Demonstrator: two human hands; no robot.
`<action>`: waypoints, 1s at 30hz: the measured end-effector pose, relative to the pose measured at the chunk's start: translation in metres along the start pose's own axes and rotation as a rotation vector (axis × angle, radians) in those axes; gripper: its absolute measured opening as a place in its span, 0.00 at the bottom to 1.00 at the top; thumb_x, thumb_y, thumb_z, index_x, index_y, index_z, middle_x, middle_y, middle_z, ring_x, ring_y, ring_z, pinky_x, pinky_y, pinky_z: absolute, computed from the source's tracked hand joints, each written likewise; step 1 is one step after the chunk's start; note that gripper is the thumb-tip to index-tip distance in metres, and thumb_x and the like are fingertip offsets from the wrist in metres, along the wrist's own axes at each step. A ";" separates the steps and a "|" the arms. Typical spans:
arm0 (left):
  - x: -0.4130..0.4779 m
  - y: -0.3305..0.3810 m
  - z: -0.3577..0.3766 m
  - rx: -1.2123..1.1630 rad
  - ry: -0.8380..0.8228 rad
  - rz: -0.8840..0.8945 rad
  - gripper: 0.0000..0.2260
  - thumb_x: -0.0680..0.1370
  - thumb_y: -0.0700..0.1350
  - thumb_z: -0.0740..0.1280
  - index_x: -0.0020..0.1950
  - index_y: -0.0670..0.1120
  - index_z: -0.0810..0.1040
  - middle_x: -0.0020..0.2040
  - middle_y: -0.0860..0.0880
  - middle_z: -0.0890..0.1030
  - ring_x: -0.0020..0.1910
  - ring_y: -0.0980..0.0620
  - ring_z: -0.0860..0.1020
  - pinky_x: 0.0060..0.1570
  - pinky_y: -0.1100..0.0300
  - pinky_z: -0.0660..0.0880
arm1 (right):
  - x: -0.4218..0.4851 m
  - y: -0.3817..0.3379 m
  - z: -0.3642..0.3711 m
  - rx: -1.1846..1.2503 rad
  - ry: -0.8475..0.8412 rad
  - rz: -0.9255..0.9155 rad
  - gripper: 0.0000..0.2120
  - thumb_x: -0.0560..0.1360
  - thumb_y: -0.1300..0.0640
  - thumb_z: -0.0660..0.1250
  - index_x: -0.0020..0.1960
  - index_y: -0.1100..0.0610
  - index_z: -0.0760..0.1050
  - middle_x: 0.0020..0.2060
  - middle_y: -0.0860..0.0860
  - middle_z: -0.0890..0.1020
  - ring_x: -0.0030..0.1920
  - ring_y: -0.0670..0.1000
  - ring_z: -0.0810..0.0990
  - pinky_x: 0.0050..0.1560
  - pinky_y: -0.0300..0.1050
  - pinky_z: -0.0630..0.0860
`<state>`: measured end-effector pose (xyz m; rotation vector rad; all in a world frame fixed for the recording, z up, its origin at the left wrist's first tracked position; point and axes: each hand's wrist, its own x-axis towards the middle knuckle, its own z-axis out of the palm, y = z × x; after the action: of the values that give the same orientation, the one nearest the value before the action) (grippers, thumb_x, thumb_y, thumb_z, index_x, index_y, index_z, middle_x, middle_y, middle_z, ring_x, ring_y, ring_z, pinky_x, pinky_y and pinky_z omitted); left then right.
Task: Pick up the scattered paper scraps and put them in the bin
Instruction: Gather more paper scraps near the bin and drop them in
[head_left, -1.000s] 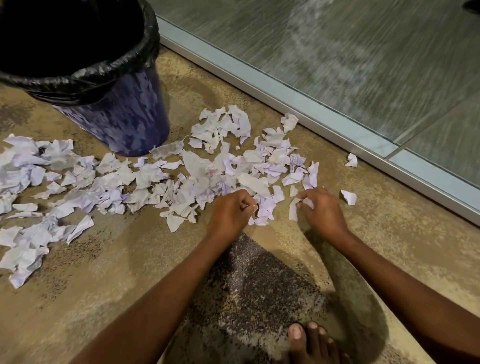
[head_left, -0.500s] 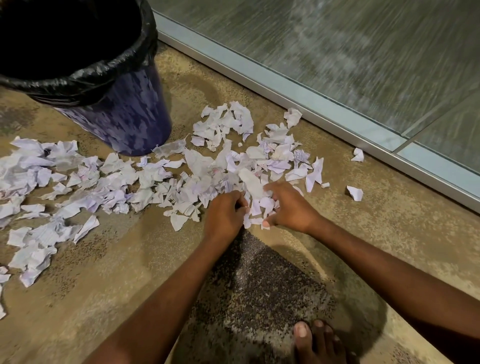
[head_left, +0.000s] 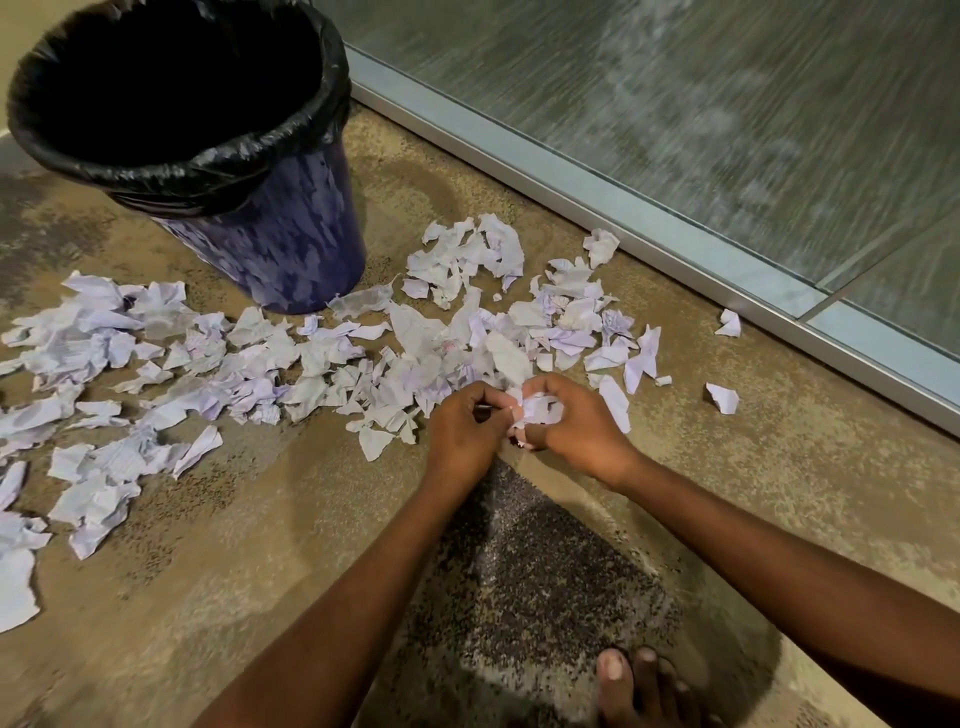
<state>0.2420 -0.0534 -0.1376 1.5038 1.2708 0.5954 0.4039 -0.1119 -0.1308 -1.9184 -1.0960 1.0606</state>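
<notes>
Your R hand (head_left: 576, 423) curls round scrap wad (head_left: 541, 408); L hand (head_left: 467, 434) fingers curled, pinching wad's left edge. Loose scraps (head_left: 311, 364) strewn on floor (head_left: 234, 571) ahead + left. Bin (head_left: 270, 244) upright, far left, just beside scraps.

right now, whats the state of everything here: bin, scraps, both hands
bin: upright, open, black liner folded over its rim; inside too dark to see
paper scraps: scattered on the floor beside the bin
wad of scraps: held between both hands, at the pile's near edge
left hand: fingers curled, pinching the wad
right hand: curled round the wad
</notes>
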 end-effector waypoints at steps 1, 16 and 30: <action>0.001 0.006 -0.003 -0.029 -0.008 0.005 0.04 0.76 0.44 0.77 0.46 0.53 0.86 0.43 0.56 0.87 0.44 0.55 0.86 0.51 0.49 0.85 | -0.001 -0.006 -0.003 0.024 0.012 -0.012 0.21 0.69 0.66 0.79 0.57 0.49 0.80 0.54 0.49 0.84 0.46 0.51 0.85 0.46 0.52 0.86; 0.037 0.166 -0.131 -0.174 0.256 0.439 0.03 0.76 0.41 0.77 0.49 0.46 0.86 0.45 0.50 0.88 0.45 0.50 0.87 0.49 0.45 0.86 | 0.037 -0.223 -0.045 0.002 0.090 -0.482 0.23 0.65 0.63 0.84 0.56 0.49 0.81 0.47 0.41 0.84 0.44 0.43 0.82 0.48 0.53 0.85; 0.108 0.217 -0.314 0.134 0.439 0.309 0.04 0.80 0.43 0.73 0.47 0.49 0.87 0.47 0.48 0.88 0.48 0.48 0.87 0.51 0.51 0.86 | 0.124 -0.411 0.054 0.021 -0.136 -0.456 0.19 0.70 0.78 0.73 0.54 0.60 0.76 0.45 0.58 0.80 0.48 0.58 0.85 0.53 0.62 0.86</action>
<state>0.0955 0.1864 0.1418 1.7589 1.4359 1.1085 0.2543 0.1787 0.1521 -1.4926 -1.5018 0.9437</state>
